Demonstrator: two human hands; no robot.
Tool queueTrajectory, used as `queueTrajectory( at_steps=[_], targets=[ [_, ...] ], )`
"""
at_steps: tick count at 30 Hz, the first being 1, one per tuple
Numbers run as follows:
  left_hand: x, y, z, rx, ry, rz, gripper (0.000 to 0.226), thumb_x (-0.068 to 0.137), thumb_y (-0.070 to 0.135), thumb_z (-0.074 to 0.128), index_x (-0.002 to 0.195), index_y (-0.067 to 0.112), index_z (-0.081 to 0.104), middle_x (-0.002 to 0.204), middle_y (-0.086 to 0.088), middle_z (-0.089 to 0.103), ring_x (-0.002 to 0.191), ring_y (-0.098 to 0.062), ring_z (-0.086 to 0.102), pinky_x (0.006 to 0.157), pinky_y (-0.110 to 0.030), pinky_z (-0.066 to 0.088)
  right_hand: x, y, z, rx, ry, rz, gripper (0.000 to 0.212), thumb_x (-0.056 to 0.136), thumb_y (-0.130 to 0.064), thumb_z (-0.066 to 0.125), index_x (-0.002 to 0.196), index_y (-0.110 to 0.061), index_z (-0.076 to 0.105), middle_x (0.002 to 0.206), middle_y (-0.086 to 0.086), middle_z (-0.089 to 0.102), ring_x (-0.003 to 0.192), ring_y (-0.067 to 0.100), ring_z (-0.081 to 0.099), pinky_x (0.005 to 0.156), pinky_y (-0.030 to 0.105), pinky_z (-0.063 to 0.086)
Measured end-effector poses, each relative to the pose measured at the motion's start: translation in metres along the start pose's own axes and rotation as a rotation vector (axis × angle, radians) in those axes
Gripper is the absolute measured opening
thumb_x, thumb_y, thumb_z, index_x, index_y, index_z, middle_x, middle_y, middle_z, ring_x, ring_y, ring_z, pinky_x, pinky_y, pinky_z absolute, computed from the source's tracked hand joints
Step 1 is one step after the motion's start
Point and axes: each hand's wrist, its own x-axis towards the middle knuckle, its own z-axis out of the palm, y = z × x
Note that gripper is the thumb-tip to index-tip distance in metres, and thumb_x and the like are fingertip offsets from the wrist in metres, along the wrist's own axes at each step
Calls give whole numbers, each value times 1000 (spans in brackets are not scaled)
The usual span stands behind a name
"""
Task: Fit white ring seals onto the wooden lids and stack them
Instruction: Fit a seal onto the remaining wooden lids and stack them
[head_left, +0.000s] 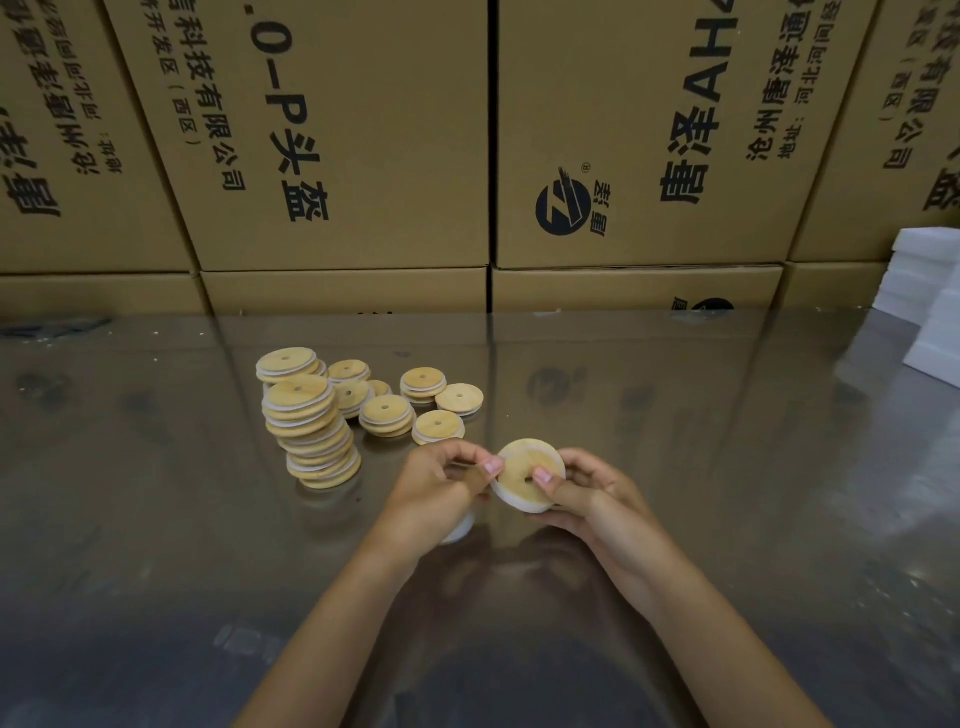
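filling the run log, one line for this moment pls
step: fitting seal | left hand: pinches seal | right hand: holds lid | tall stack: leaning | table

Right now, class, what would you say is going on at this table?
A person is holding one wooden lid in front of them above a shiny table. The right hand grips it with the thumb near its centre hole, while the left hand pinches the white ring seal at its edge, apparently working it on. Behind and to the left stand a tall leaning stack of lids and several shorter stacks. Cardboard boxes line the back.
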Motion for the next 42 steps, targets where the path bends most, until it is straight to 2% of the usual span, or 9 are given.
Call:
queueTrajectory(
  at_steps=[5, 10, 15, 19, 24, 30, 34, 37, 42],
  targets=[
    [-4, 2, 2, -129, -11, -50, 20, 89, 8, 66, 96, -10, 67, 91, -23, 71, 87, -27, 68, 85, -38, 57, 1, -1, -1, 116, -15, 8, 26, 88, -11, 67, 108, 5, 65, 97, 12, 73, 89, 19, 72, 74, 26, 57],
    [-6, 0, 8, -164, 29, -33, 17, 87, 9, 69, 92, -7, 68, 89, -23, 73, 87, -31, 71, 82, -35, 59, 1, -1, -2, 183, -24, 60, 24, 91, -12, 65, 111, 1, 65, 102, 13, 73, 92, 20, 72, 77, 28, 59],
    [-5, -3, 11, -35, 68, 40, 6, 86, 8, 71, 86, 2, 68, 83, -14, 74, 80, -23, 69, 86, -40, 55, 2, 1, -1, 220, -7, 78, 19, 91, -9, 65, 109, -1, 64, 105, 16, 72, 95, 23, 72, 84, 31, 59],
    [-4, -5, 10, 63, 80, 115, 3, 86, 8, 70, 87, 6, 69, 86, -8, 73, 87, -26, 69, 85, -38, 54, 2, 0, 2, 182, 6, 95, 27, 89, -6, 68, 113, 4, 62, 106, 18, 71, 98, 24, 70, 90, 37, 58],
    [-5, -9, 14, 215, 58, 168, 11, 84, 10, 71, 79, 19, 68, 78, 6, 71, 80, -13, 65, 77, -31, 51, -2, 0, 10, -105, 74, -36, 18, 91, -13, 69, 102, 0, 70, 92, 12, 71, 87, 19, 63, 82, 38, 48],
    [-1, -10, 4, 322, 70, 164, 18, 86, 10, 67, 74, 22, 64, 75, 8, 68, 73, -5, 61, 73, -27, 49, -2, -1, 10, -189, 53, -126, 5, 91, -6, 67, 95, -2, 68, 85, 5, 69, 81, 14, 60, 75, 30, 48],
    [-4, -12, 2, 478, 52, 193, 15, 89, 19, 64, 77, 27, 61, 81, 9, 67, 81, -11, 62, 76, -36, 50, -2, 0, 3, -108, 58, -84, 16, 92, -11, 66, 102, 2, 67, 93, 14, 71, 85, 19, 62, 81, 35, 47],
    [-6, -12, 5, 535, 12, 194, 14, 90, 21, 62, 79, 28, 61, 82, 10, 67, 82, -12, 61, 76, -39, 51, -1, -1, -1, 12, 59, -41, 22, 94, -12, 62, 107, 5, 64, 95, 14, 70, 87, 20, 62, 80, 31, 49],
    [-4, -13, 8, 467, -26, 162, 15, 90, 18, 63, 79, 27, 63, 83, 11, 67, 81, -11, 62, 74, -29, 49, 1, -2, -4, 92, 65, -25, 27, 94, -15, 61, 111, 7, 63, 95, 13, 68, 88, 20, 62, 79, 30, 50]
  ],
)
